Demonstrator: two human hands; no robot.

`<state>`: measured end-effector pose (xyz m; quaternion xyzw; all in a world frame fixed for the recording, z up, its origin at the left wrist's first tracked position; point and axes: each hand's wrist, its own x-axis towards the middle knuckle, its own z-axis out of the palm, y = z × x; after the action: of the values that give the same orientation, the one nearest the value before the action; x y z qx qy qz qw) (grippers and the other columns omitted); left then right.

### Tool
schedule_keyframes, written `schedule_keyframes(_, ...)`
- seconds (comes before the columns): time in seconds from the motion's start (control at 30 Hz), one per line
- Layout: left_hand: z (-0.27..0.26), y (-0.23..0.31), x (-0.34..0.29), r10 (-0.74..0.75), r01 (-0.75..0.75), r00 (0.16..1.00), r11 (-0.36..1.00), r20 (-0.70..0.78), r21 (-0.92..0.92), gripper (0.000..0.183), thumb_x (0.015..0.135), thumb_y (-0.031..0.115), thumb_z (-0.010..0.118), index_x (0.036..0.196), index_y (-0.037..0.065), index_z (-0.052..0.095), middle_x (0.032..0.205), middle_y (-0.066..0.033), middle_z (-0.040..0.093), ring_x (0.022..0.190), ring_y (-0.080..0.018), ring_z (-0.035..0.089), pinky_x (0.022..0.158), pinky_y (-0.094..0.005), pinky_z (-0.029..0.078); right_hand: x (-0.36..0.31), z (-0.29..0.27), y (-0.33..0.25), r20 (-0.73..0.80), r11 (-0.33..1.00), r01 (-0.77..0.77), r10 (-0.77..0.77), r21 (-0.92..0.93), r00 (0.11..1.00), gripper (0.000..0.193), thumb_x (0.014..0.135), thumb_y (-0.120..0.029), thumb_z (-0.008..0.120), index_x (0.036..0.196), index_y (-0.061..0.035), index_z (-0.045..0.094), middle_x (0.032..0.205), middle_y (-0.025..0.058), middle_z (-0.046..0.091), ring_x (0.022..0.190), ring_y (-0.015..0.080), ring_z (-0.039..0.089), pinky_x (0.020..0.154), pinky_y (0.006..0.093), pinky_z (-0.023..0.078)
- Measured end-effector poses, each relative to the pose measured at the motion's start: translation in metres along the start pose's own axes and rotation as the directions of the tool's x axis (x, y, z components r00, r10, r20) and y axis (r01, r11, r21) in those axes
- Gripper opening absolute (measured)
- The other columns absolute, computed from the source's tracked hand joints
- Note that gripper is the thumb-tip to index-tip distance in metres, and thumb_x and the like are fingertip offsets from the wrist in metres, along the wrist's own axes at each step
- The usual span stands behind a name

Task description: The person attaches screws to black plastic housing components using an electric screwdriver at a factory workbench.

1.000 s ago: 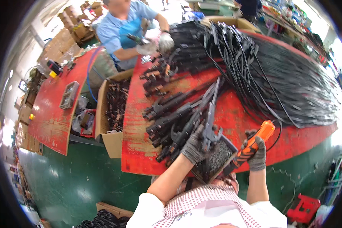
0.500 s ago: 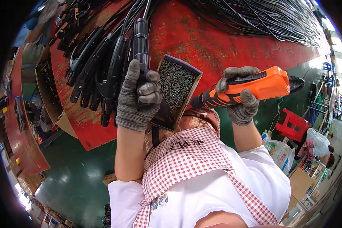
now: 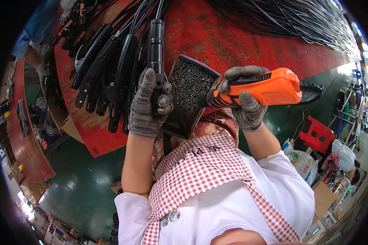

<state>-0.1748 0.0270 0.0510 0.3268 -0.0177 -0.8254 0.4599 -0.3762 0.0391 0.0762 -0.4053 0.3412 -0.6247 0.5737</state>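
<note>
Grey knit gloves cover both of my hands. My left hand (image 3: 149, 104) is closed round the lower end of a black tubular handle (image 3: 156, 49), which stands lengthwise with a cable running from its far end. In my right hand (image 3: 247, 102) is an orange and black power screwdriver (image 3: 276, 87), its nose pointing left. That nose reaches over the right side of an open box (image 3: 202, 65); whether it touches the screws cannot be seen. Small dark screws (image 3: 188, 83) fill most of the box, which sits between my hands at the table's near edge.
Several similar black cabled handles (image 3: 98, 69) lie left of my left hand on the worn red table (image 3: 241, 53). A large bundle of black cables (image 3: 286, 20) spreads over the far right. At upper left, a blue-sleeved person's arm (image 3: 34, 57) shows. A red plastic stool (image 3: 317, 134) stands at right.
My right hand has brought the screwdriver leftward, so its nose is now over the screws. My left hand and the handle have shifted slightly right. A blue-sleeved arm has come in at upper left.
</note>
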Motion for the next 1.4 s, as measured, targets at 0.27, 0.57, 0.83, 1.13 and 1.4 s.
schedule_keyframes(0.27, -0.004, 0.0, 0.0, 0.005, -0.002, 0.999, 0.997, 0.035, -0.074, 0.024, 0.083, 0.034, 0.049, 0.091, 0.011, 0.047, 0.067, -0.0063, 0.051, 0.042, -0.0081, 0.046, 0.032, -0.0163, 0.035, 0.0, 0.001, 0.008, -0.014, 0.999, -0.025, 0.025, -0.025, 1.0, 0.039, 0.067, -0.022, 0.069, 0.092, 0.0033, 0.053, 0.075, 0.0068, 0.056, 0.069, 0.0123, 0.053, 0.065, 0.0243, 0.044)
schedule_keyframes(0.57, -0.002, 0.003, 0.001, 0.003, 0.006, 0.998, 0.992, 0.069, -0.129, 0.028, 0.085, 0.033, 0.045, 0.079, 0.006, 0.053, 0.068, -0.009, 0.052, 0.041, -0.0074, 0.047, 0.03, -0.0148, 0.038, 0.007, 0.003, -0.005, -0.019, 1.0, 0.0, 0.0, 0.0, 1.0, 0.041, 0.067, -0.025, 0.069, 0.091, 0.0037, 0.053, 0.074, 0.0073, 0.056, 0.068, 0.0138, 0.055, 0.063, 0.0251, 0.046)
schedule_keyframes(0.83, -0.007, 0.006, -0.001, -0.045, 0.071, 0.991, 0.975, 0.123, -0.209, 0.037, 0.083, 0.04, 0.045, 0.094, 0.005, 0.052, 0.068, -0.0098, 0.055, 0.039, -0.0087, 0.049, 0.03, -0.0153, 0.038, 0.022, 0.012, -0.035, -0.011, 0.951, 0.154, -0.157, 0.268, 0.988, 0.043, 0.069, -0.02, 0.064, 0.103, -0.0043, 0.044, 0.094, 0.015, 0.054, 0.071, 0.0224, 0.057, 0.064, 0.0357, 0.047)
schedule_keyframes(1.13, -0.02, 0.004, 0.005, -0.087, 0.205, 0.945, 0.911, 0.316, -0.359, 0.049, 0.081, 0.049, 0.041, 0.092, 0.002, 0.052, 0.07, -0.0138, 0.056, 0.043, -0.0121, 0.052, 0.031, -0.0169, 0.039, 0.058, 0.047, -0.049, 0.025, 0.834, 0.285, -0.336, 0.472, 0.941, 0.041, 0.072, -0.024, 0.058, 0.107, -0.0062, 0.043, 0.096, 0.0152, 0.053, 0.071, 0.0216, 0.054, 0.062, 0.0356, 0.044)
schedule_keyframes(1.4, -0.013, 0.007, 0.004, -0.062, 0.162, 0.956, 0.926, 0.286, -0.342, 0.045, 0.082, 0.046, 0.042, 0.089, 0.003, 0.054, 0.067, -0.0139, 0.056, 0.04, -0.0114, 0.049, 0.03, -0.0164, 0.038, 0.067, 0.062, -0.03, 0.019, 0.866, 0.258, -0.294, 0.428, 0.956, 0.038, 0.073, -0.022, 0.056, 0.104, -0.0044, 0.046, 0.092, 0.014, 0.053, 0.072, 0.0213, 0.054, 0.06, 0.0339, 0.044)
